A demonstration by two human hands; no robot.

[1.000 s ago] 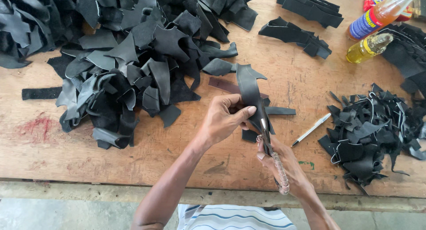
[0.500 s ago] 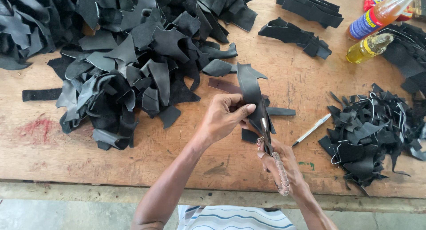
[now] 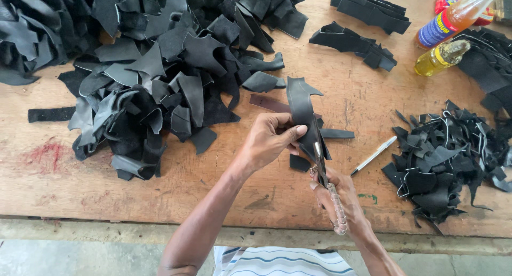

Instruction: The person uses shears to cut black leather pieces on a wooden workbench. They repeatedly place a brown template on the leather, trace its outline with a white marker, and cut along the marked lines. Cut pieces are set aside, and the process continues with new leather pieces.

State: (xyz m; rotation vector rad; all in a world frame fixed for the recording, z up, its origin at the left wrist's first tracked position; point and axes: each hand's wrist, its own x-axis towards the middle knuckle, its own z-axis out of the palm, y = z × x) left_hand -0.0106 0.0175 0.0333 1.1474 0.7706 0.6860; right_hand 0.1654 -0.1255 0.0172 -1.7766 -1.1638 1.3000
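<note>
Trimming step: left hand pinches the black leather cut-out; right hand grips scissors. Next: advance blades along the edge.

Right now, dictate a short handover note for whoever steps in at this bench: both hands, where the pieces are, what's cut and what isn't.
Left hand: pinching a black leather piece held up over the wooden table.
Right hand: gripping scissors, blades up along that piece's right edge.
Big heap of uncut black leather pieces at the left; pile of thin trimmings at the right.
A white pen lies beside the trimmings; two oil bottles top right.
Done: trimmings suggest many pieces cut.
Left: this cut looks unfinished, and the big heap remains.
</note>
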